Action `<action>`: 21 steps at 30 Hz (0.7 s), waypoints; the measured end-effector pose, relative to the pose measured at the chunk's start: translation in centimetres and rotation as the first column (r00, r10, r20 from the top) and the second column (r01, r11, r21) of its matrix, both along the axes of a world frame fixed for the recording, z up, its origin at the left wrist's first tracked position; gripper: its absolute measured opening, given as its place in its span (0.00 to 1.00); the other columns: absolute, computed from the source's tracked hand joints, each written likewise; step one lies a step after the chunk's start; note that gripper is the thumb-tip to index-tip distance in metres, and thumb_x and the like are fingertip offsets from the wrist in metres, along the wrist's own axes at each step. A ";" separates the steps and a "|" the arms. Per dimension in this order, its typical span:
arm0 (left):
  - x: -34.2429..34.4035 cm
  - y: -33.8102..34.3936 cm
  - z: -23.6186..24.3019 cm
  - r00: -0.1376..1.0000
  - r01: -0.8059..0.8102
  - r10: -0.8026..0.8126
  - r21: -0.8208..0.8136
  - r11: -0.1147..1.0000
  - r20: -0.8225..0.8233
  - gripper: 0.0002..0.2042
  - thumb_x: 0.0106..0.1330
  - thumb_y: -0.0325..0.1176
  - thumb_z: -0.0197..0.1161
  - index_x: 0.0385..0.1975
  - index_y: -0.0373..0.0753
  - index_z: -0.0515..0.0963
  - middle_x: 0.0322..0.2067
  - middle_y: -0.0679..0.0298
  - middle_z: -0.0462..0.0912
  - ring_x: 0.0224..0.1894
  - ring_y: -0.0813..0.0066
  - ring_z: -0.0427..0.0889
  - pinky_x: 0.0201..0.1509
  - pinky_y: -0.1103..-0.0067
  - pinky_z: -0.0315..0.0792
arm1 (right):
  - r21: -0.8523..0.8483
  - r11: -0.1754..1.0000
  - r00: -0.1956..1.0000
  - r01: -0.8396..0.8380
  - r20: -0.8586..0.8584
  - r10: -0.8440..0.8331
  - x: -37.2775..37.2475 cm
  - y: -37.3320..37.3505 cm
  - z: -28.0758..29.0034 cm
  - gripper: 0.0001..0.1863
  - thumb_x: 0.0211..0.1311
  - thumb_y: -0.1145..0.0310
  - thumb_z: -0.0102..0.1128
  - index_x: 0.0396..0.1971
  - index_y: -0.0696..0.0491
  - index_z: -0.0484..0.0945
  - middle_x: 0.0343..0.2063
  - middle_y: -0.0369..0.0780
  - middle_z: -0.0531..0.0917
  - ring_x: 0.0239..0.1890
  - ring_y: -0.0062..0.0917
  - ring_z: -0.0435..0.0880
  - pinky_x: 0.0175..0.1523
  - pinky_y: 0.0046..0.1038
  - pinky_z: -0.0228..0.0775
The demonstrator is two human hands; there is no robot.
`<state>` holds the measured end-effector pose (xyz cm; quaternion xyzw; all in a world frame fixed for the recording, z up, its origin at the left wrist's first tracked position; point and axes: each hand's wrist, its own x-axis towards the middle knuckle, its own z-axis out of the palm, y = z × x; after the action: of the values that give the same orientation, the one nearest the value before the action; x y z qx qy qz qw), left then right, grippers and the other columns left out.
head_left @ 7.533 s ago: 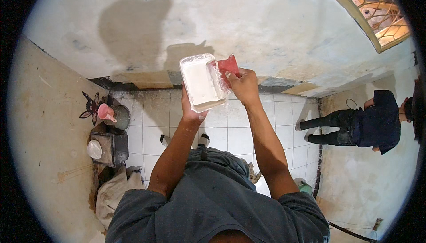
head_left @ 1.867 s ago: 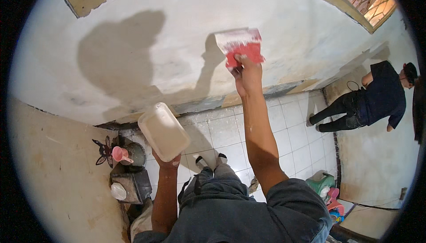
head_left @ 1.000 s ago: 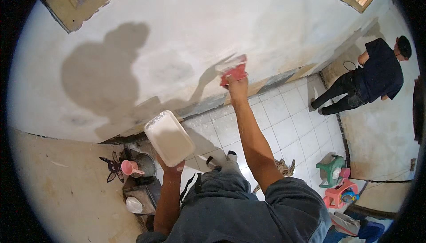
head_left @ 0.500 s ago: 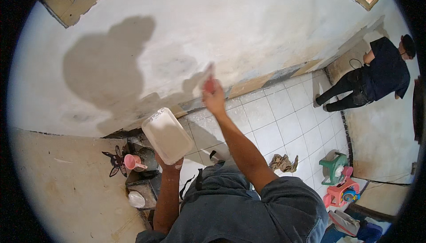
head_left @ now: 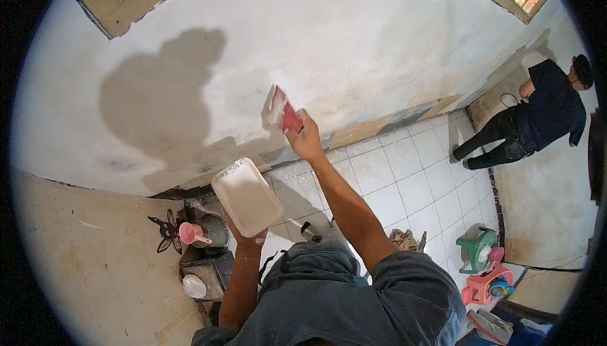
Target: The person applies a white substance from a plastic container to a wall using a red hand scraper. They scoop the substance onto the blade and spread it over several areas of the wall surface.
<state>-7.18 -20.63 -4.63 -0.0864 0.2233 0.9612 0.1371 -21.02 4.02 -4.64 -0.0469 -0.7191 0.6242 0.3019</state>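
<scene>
My right hand (head_left: 307,140) is closed round a red putty scraper (head_left: 289,118). White paste coats part of its blade, which is at the pale, patchy wall (head_left: 373,42); whether it touches cannot be told. Its shadow falls on the plaster just left of it. Low in front of me, my left hand (head_left: 248,237) holds a cream rectangular tray (head_left: 248,197) with rounded corners from below. Most of those fingers are hidden under the tray. Its inside looks smooth and off-white.
Another person (head_left: 537,112) stands at the far right wall. A green stool (head_left: 477,248) and a pink one (head_left: 485,285) stand at right. A crumpled brown cloth (head_left: 406,241) lies on the tiled floor (head_left: 373,166). At left, a pink dipper (head_left: 190,233) sits by a dark stand.
My right hand has turned the scraper, so its blade now points up and to the left. The tray stays in my left hand, shifted slightly right and down in the picture.
</scene>
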 end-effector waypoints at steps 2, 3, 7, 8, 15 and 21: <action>0.4 -0.1 -0.4 1.000 -0.007 0.007 -0.023 1.000 -0.007 0.24 0.72 0.50 0.47 0.63 0.46 0.65 0.56 0.64 0.74 0.56 0.65 0.77 0.54 0.65 0.77 | 0.055 0.998 0.999 -0.024 0.041 0.022 1.9 -0.4 1.3 0.08 0.49 0.73 0.57 0.23 0.54 0.65 0.19 0.45 0.72 0.23 0.31 0.74 0.30 0.32 0.66; 0.5 -0.5 -0.9 1.000 -0.006 0.005 -0.014 1.000 -0.021 0.24 0.72 0.49 0.47 0.63 0.46 0.65 0.56 0.63 0.74 0.55 0.66 0.77 0.54 0.65 0.77 | 0.024 0.997 0.994 0.069 0.078 -0.071 2.3 -0.3 1.9 0.09 0.49 0.73 0.57 0.23 0.54 0.64 0.18 0.44 0.72 0.23 0.31 0.74 0.30 0.31 0.66; 0.4 0.4 0.1 0.998 -0.034 0.033 0.014 0.999 0.049 0.23 0.72 0.48 0.46 0.62 0.44 0.65 0.55 0.63 0.75 0.53 0.66 0.78 0.52 0.64 0.78 | -0.041 0.907 0.902 0.418 0.138 -0.410 -0.6 0.4 3.1 0.05 0.50 0.76 0.57 0.27 0.55 0.71 0.22 0.45 0.77 0.25 0.32 0.78 0.32 0.32 0.69; 0.4 1.2 0.8 0.998 -0.029 0.028 0.021 0.999 0.048 0.23 0.72 0.48 0.46 0.62 0.44 0.65 0.55 0.63 0.75 0.53 0.66 0.78 0.52 0.64 0.78 | -0.094 0.843 0.847 0.529 0.124 -0.517 -2.2 0.6 3.4 0.05 0.50 0.76 0.57 0.29 0.56 0.73 0.25 0.46 0.78 0.26 0.34 0.79 0.33 0.34 0.70; 0.5 0.8 1.3 0.999 -0.002 0.003 0.024 1.000 -0.040 0.23 0.73 0.50 0.45 0.63 0.45 0.65 0.55 0.63 0.75 0.54 0.65 0.78 0.54 0.65 0.77 | 0.433 0.900 0.990 0.048 -0.142 0.016 -1.7 -6.5 1.4 0.08 0.55 0.70 0.58 0.32 0.55 0.71 0.25 0.50 0.75 0.31 0.48 0.76 0.35 0.42 0.69; 0.8 0.3 -0.1 1.000 -0.010 0.009 -0.015 1.000 -0.029 0.24 0.72 0.50 0.46 0.63 0.45 0.65 0.55 0.63 0.75 0.56 0.65 0.77 0.56 0.66 0.76 | -0.594 0.779 0.979 0.204 0.119 -0.166 1.1 2.0 -6.8 0.06 0.60 0.73 0.50 0.37 0.50 0.70 0.22 0.34 0.74 0.20 0.26 0.72 0.24 0.27 0.67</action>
<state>-6.38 -20.32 -4.69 -0.0747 0.2318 0.9613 0.1287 -19.94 6.05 -11.42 -0.2293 -0.4837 0.7860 0.3094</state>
